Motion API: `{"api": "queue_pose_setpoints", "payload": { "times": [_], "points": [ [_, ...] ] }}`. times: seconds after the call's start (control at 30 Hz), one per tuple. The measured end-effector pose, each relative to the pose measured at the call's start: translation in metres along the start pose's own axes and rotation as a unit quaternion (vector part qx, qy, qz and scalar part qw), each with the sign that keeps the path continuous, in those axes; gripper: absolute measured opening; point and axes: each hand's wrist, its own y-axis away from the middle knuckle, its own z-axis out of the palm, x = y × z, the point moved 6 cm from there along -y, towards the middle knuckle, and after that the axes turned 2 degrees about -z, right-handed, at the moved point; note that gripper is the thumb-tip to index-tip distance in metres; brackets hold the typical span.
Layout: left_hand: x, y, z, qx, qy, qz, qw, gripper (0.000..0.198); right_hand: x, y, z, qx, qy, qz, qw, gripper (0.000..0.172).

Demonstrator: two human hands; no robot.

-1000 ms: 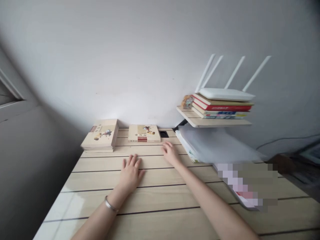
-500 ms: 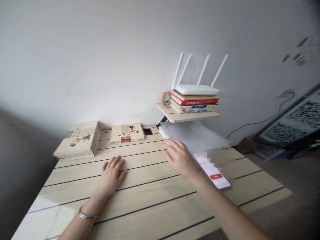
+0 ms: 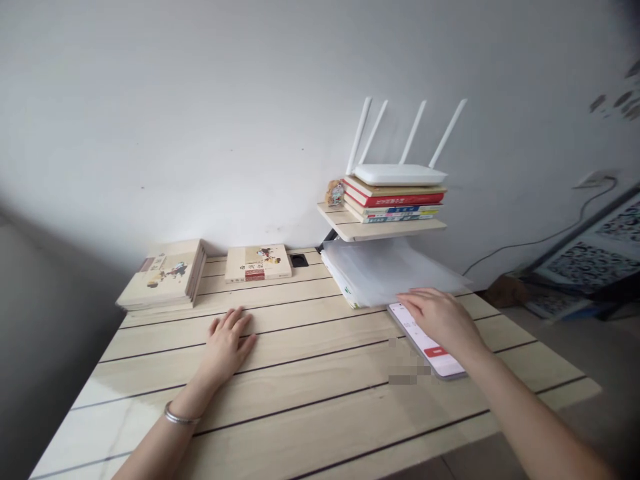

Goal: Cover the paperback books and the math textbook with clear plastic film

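My left hand (image 3: 227,343) lies flat on the light wooden slatted table (image 3: 310,413), fingers stretched out, a silver bangle on its wrist. My right hand (image 3: 440,319) hovers with loosely spread fingers over the upper end of a phone (image 3: 433,347) lying screen-up on the table, its screen white with a red button. Just beyond it sits a pile of papers under a translucent plastic sleeve (image 3: 390,273).
A stack of tan books (image 3: 165,275) and a single tan book (image 3: 257,263) lie at the table's back edge by the wall. A small raised shelf (image 3: 383,230) carries several books and a white router (image 3: 400,175). The table's right edge drops to the floor.
My right hand has swung from the table's middle rightward over the phone. My left hand has stayed flat. The view has turned to the right.
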Motion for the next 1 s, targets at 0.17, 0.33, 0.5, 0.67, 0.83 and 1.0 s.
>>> {"api": "queue_pose_setpoints", "payload": {
  "times": [0.17,0.33,0.5,0.67,0.83,1.0],
  "points": [
    [-0.001,0.000,0.000,-0.006,0.006,-0.003,1.000,0.039,0.029,-0.014,0.003,-0.091,-0.103,0.133,0.981,0.027],
    [0.001,-0.001,-0.003,-0.009,0.005,-0.003,1.000,0.039,0.043,-0.022,-0.015,-0.029,-0.161,0.197,0.967,0.032],
    [0.002,-0.001,-0.004,-0.013,0.010,-0.004,1.000,0.040,0.020,-0.015,-0.068,0.211,-0.058,0.110,0.970,0.031],
    [0.002,-0.001,-0.004,-0.010,0.009,-0.005,1.000,0.039,-0.025,-0.007,-0.092,0.297,0.090,-0.054,0.949,0.022],
    [0.003,-0.001,-0.004,-0.004,0.019,-0.007,1.000,0.039,-0.065,0.002,-0.122,0.405,0.098,-0.097,0.904,0.014],
    [-0.001,-0.001,-0.006,-0.002,0.126,-0.037,0.991,0.036,-0.089,-0.004,-0.143,0.429,-0.174,0.044,0.885,0.010]
  ]
}}
